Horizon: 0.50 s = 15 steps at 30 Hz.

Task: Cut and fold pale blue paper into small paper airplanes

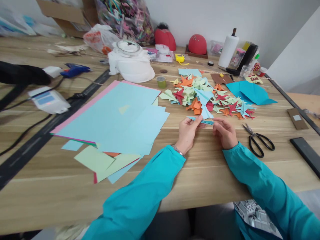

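Observation:
My left hand (pixel 187 132) and my right hand (pixel 225 132) both pinch a narrow folded strip of light blue paper (pixel 201 120) just above the wooden table (pixel 205 173). The left fingers hold its left end, the right fingers its right end. Right behind the strip lies a heap of several folded paper shapes (pixel 207 98) in green, blue, orange and red. Both arms wear teal sleeves, and a bracelet sits on my left wrist.
A stack of large light blue sheets (pixel 112 116) with loose offcuts lies to the left. Black scissors (pixel 258 141) lie to the right, with a dark flat bar (pixel 306 155) beyond. A blue sheet (pixel 247 91), paper towel roll (pixel 228 50), white container (pixel 131 63), and glue gun (pixel 75 70) stand farther back.

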{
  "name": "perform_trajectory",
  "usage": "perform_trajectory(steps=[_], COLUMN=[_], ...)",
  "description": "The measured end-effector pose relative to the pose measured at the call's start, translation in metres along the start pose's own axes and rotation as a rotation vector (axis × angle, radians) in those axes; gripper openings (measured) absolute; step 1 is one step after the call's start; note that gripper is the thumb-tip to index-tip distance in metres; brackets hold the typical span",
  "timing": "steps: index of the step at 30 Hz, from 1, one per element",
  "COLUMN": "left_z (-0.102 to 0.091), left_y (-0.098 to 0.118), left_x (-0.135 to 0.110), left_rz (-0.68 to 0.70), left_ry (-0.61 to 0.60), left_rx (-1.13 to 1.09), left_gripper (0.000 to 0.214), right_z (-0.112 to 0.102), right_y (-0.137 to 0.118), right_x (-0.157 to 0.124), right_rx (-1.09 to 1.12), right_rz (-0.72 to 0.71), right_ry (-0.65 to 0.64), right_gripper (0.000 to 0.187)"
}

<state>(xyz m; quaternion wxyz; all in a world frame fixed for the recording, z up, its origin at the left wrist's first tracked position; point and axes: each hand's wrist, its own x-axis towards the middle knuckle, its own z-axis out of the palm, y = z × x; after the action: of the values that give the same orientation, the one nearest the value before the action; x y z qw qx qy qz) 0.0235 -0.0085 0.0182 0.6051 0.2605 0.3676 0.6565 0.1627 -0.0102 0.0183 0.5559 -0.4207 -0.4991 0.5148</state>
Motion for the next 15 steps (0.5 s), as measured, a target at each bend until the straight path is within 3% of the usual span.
perform_trajectory(steps=[3,5,9,15], left_z=[-0.0001,0.0004,0.0009,-0.0009], left_y=[-0.0004,-0.0001,0.0007,-0.0019], left_x=[0.0002,-0.0004,-0.0020,-0.0010], left_rz=[-0.011,-0.024,-0.032,-0.016], left_ry=[-0.004,-0.015,-0.029,-0.018], left_rx=[-0.003,0.008,0.051,0.104], left_gripper=[0.034,0.035,0.035,0.034], right_z=[-0.0012,-0.0027,-0.0045,-0.0040], right_y=[0.0021,0.0040,0.0071,0.0080], right_x=[-0.0016,-0.0017,-0.0009,-0.0008], right_rx=[-0.338,-0.477,-0.539,-0.540], right_rz=[-0.308,-0.429,-0.489,-0.487], right_ry=[0.023,0.038,0.060,0.081], right_gripper=[0.026,0.022,0.009,0.006])
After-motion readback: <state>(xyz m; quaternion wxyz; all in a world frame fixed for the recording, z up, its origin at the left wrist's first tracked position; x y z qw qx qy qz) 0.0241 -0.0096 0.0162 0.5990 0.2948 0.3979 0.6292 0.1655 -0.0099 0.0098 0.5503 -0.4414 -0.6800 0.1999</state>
